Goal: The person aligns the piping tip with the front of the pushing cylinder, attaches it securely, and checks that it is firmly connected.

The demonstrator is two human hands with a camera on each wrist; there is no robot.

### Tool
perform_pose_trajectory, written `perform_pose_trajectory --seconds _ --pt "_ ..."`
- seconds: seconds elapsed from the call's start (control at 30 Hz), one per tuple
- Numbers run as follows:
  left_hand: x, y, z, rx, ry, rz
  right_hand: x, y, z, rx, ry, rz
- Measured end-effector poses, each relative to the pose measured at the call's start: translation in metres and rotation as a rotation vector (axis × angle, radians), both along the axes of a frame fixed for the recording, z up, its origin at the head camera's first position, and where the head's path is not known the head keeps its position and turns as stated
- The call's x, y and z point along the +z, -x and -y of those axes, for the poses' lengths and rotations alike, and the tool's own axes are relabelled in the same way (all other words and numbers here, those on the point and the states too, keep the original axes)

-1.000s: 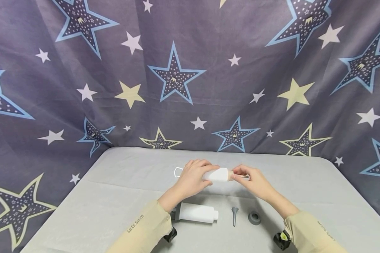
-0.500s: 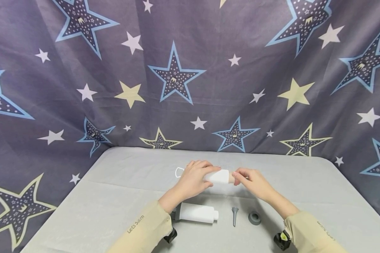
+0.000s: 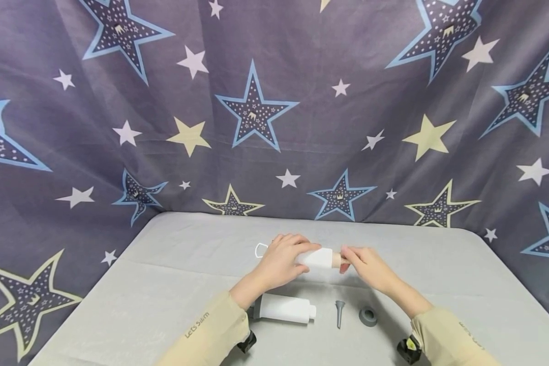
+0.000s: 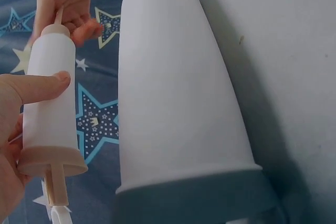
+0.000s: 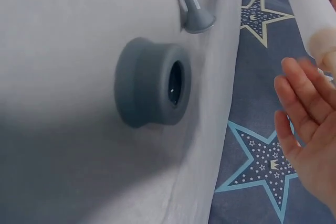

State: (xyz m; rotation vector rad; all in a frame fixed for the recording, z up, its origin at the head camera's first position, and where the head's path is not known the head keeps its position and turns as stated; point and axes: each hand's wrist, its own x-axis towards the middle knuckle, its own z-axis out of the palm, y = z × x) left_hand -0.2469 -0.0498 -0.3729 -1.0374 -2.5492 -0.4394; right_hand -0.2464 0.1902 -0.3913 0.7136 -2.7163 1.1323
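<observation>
My left hand grips a white tube that looks like a syringe, held above the table. In the left wrist view, my thumb lies across its barrel. A beige flange and a white ring handle are at the near end. The thin beige nozzle is at the other end. My right hand pinches that nozzle. In the right wrist view several of its fingers extend beside the beige end, and the thumb is out of sight.
A second white tube with a grey end lies on the table, partly behind my left sleeve. To its right are a loose grey nozzle and a grey ring-shaped cap. A star-patterned curtain hangs behind.
My right thumb and fingers have shifted round the nozzle, whose end stuck out past them earlier and is now mostly covered. The tube has moved slightly right and down. My left grip looks the same.
</observation>
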Motion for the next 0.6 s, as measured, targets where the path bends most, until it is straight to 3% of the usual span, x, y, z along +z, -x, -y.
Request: perform_pose_trajectory --seconds 0.23,0.6 --pt "-0.0036 0.0022 0.0038 0.036 0.009 0.023 -0.0047 0.0005 -0.0019 0.054 0.094 -0.055" --pt "-0.0027 0.0042 0.0015 0.026 0.001 0.02 -0.001 -0.0043 0.0034 0.079 0.117 -0.106"
